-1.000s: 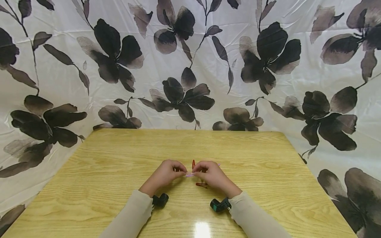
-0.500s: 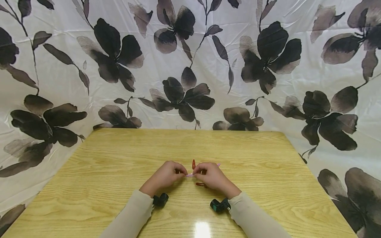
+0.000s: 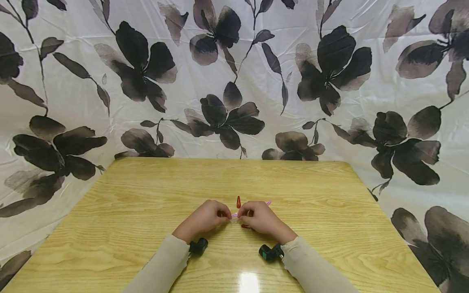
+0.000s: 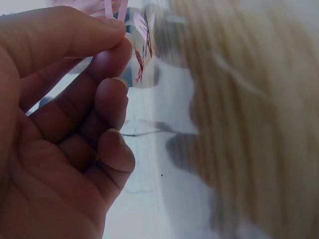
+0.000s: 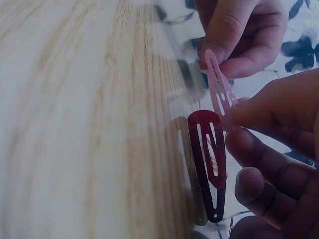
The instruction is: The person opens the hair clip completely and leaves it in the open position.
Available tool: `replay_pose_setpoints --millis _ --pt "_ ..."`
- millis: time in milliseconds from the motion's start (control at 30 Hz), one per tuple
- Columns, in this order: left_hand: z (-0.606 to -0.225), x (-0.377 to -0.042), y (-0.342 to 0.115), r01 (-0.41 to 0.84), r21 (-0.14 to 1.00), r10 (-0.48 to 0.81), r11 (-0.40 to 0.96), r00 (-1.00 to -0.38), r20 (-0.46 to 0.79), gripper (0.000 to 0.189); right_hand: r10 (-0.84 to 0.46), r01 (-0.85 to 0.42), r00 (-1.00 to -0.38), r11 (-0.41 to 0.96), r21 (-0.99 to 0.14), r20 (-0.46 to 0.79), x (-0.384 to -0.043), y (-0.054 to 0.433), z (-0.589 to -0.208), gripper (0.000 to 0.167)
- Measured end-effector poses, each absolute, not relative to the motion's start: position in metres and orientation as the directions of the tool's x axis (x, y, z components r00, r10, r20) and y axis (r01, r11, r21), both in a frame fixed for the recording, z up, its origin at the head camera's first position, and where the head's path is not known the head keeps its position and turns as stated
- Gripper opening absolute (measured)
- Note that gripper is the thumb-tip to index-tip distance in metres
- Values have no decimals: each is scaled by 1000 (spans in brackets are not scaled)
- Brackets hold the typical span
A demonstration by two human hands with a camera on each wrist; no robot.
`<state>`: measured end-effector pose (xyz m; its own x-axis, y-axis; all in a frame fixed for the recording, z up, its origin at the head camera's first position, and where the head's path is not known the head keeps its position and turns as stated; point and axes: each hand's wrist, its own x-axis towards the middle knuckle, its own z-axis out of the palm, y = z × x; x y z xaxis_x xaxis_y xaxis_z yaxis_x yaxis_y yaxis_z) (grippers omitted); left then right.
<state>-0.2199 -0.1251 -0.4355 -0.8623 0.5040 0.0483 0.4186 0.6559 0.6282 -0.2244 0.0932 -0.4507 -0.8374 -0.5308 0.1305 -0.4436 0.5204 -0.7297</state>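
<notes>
A pink snap hair clip point(image 5: 218, 92) spans the gap between my two hands over the table. My left hand point(image 3: 205, 219) pinches its far end between thumb and index finger, the other fingers curled below. At the opposite end, my right hand point(image 3: 261, 217) grips it between thumb and index finger. In the left wrist view, two pink strips of the clip point(image 4: 115, 9) show apart above the left thumb point(image 4: 89, 35). A red snap hair clip point(image 5: 206, 164) lies under the right hand, mostly covered in the head view. Another red clip point(image 3: 238, 202) lies just beyond the hands.
A pink tip point(image 3: 269, 202) pokes out behind the right hand. The wood-grain table point(image 3: 234, 179) extends to a floral cloth backdrop point(image 3: 234, 73). Dark wrist cameras point(image 3: 198, 246) hang beneath both wrists, and a light glare lies near the front.
Both hands have shifted slightly toward me, and the left a little to the right. The pink clip's two strips show more spread. The nearer red clip is more covered by the right hand.
</notes>
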Motion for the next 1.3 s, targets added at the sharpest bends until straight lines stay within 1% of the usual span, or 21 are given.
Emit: replay_pose_setpoints --millis 467,867,1300 --pt "-438 -219 -121 427 606 510 672 -859 40 8 -547 -468 -827 541 -699 131 -225 94 -452 9" --pt "-441 -219 -118 418 618 518 666 -855 21 10 -567 -503 -810 544 -672 147 -227 95 -453 10" --pt "-440 -218 -117 416 617 527 668 -850 3 11 -557 -456 -825 551 -699 99 -226 95 -453 11"
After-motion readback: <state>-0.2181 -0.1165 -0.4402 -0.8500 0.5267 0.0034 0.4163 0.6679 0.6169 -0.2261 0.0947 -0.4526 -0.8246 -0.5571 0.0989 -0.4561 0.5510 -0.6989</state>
